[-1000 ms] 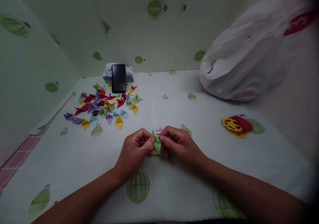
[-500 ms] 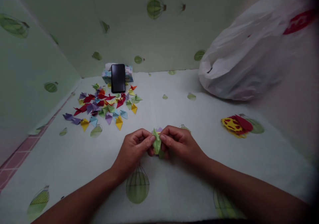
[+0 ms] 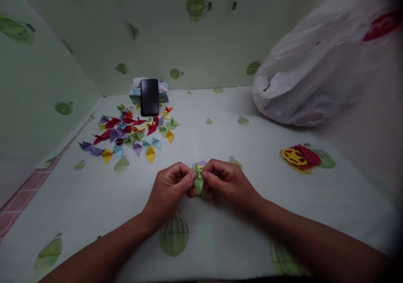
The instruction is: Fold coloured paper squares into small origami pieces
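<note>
Between my two hands is a small piece of folded green paper (image 3: 198, 183), held upright near the middle of the table. My left hand (image 3: 174, 184) pinches its left side between thumb and forefinger. On the right side, the thumb and fingers of my right hand (image 3: 225, 182) close on the same paper. Behind it, bits of purple and yellow paper (image 3: 202, 164) show, mostly hidden by the hands. A pile of small folded paper pieces (image 3: 137, 136) in many colours lies to the far left of my hands.
A black phone (image 3: 149, 97) leans on a tissue box (image 3: 163, 92) behind the pile. To the right lie red and yellow cut-out pieces (image 3: 300, 158). A full white plastic bag (image 3: 302, 73) stands at the back right. The white table covering (image 3: 226, 241) bears printed green balloons.
The green paper's upper part, tilted open a second ago, now stands narrower and straighter between my fingers. Both hands have barely moved and keep their pinch.
</note>
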`<control>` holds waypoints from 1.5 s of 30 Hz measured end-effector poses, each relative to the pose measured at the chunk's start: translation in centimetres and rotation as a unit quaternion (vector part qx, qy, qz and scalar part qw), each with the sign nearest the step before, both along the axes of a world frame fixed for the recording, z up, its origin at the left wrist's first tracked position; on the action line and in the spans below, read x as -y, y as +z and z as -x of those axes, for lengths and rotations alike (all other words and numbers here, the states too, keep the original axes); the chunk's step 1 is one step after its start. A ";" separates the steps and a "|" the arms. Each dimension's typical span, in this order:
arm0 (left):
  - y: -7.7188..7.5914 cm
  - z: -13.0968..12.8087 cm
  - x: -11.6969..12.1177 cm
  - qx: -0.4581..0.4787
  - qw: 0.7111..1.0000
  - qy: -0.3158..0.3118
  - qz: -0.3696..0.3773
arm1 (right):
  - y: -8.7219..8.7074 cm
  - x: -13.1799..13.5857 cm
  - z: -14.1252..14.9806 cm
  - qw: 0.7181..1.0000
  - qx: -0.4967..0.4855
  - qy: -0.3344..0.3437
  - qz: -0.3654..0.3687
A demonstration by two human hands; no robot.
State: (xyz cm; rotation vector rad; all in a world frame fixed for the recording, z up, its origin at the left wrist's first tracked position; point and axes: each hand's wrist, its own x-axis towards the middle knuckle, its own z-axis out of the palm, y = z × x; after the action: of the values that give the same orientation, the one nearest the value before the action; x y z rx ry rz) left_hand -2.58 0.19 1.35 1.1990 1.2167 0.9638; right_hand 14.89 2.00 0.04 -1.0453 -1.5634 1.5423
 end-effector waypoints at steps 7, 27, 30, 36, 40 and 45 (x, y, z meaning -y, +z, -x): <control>-0.1 0.0 0.1 -0.010 1.000 0.001 -0.001 | -0.3 0.0 0.1 0.995 0.067 -0.016 -0.067; -0.5 0.4 0.0 0.059 0.998 -0.015 0.020 | -0.6 -0.6 -0.3 0.981 -0.139 0.069 0.115; -0.4 0.3 0.0 0.049 0.999 -0.008 0.021 | -0.2 -0.5 -0.4 0.987 -0.109 0.056 0.103; -0.3 0.3 -0.3 0.030 0.999 -0.004 0.018 | 0.3 -0.3 -0.2 0.995 -0.046 0.026 0.080; -0.7 0.5 -0.4 0.053 0.998 -0.024 0.034 | 0.4 -0.4 -0.1 0.997 -0.038 -0.005 0.068; -1.0 0.8 -0.3 0.057 0.997 -0.023 0.042 | 0.4 -0.5 -0.1 0.997 -0.043 0.003 0.056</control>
State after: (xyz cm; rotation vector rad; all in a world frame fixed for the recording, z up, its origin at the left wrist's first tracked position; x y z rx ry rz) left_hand -3.36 0.53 0.39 1.0868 1.1235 0.9253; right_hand 15.02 2.50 0.40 -1.0214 -1.4376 1.6738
